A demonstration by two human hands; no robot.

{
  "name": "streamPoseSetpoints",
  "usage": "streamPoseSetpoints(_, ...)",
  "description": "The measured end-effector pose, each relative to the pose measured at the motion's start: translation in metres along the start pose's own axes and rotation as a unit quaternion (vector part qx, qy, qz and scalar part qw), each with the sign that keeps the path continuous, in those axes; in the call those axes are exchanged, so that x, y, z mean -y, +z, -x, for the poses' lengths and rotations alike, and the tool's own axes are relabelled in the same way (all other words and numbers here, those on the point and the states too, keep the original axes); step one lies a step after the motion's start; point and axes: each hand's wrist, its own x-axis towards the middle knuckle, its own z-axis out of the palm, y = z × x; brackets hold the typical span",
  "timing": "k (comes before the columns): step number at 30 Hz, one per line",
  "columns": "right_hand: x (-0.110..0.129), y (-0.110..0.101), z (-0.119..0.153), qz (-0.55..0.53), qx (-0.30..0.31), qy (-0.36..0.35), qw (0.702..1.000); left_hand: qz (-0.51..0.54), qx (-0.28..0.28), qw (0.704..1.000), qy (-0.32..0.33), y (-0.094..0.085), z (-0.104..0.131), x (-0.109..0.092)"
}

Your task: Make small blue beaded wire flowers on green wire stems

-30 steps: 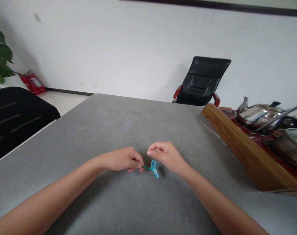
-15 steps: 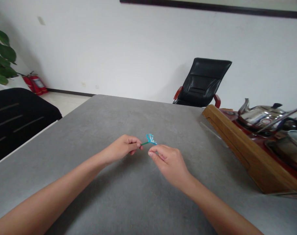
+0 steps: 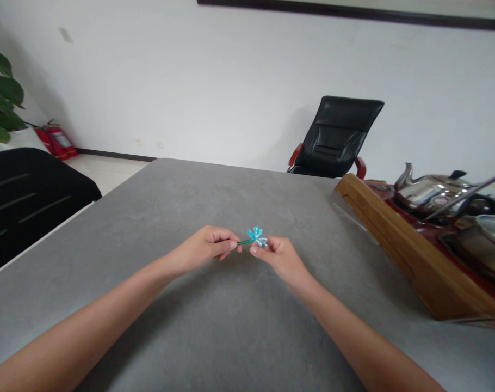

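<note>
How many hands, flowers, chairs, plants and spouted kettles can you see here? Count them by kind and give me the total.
Hands: 2, the left hand and the right hand
Blue flower: 1
Chairs: 2, the near chair and the far chair
Green plant: 1
Spouted kettle: 1
Total: 7

One end of the green stem (image 3: 245, 242) is hidden in the left hand (image 3: 209, 246)

Soft, even light casts diffuse shadows on the desk (image 3: 190, 193); the kettle (image 3: 429, 191) glints, the blue flower-shaped piece (image 3: 256, 234) looks slightly blurred, and wide-angle distortion slants the chair (image 3: 337, 133).
</note>
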Motion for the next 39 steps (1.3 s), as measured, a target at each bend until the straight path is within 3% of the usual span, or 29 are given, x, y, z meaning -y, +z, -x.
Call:
streamPoseSetpoints(10,0.007,-0.001,0.002,-0.05,0.071,0.051,0.995,-0.068,0.148,0.986,0.025,0.001,0.008,-0.005)
streamPoseSetpoints(16,0.004,-0.005,0.0,-0.005,0.103,0.019,0.994,-0.12,0.175,0.977,0.019,0.004,0.012,-0.012)
streamPoseSetpoints(20,0.01,-0.005,0.002,0.05,0.109,-0.012,0.993,-0.179,0.165,0.969,0.036,0.008,0.012,-0.013)
streamPoseSetpoints(26,0.028,-0.002,0.014,0.157,0.064,-0.056,0.984,-0.243,0.123,0.961,0.041,0.007,0.01,-0.007)
streamPoseSetpoints(32,0.046,0.002,0.028,0.309,0.01,-0.165,0.937,-0.277,0.048,0.959,0.027,0.003,0.006,-0.003)
streamPoseSetpoints(39,0.046,0.008,0.035,0.365,-0.013,-0.198,0.91,-0.266,-0.022,0.964,0.006,-0.001,0.004,-0.002)
